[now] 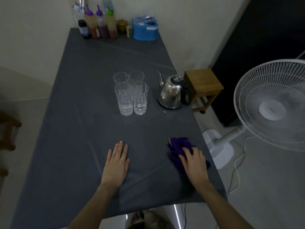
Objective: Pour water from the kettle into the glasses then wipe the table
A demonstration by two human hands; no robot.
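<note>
Several clear ribbed glasses [131,92] stand in a tight cluster at the middle of the grey table [82,129]. To their right sits a shiny steel kettle [171,92] with a black handle, its spout turned to the left. A crumpled purple cloth [179,148] lies near the table's right edge. My right hand [194,162] rests on top of it, fingers curled onto the fabric. My left hand [117,161] lies flat on the table, palm down, fingers together, holding nothing.
Sauce bottles [99,23] and a blue tissue box [145,29] line the far edge by the wall. A wooden stool [203,86] stands right of the kettle. A white standing fan [272,106] with its cord is on the floor at right.
</note>
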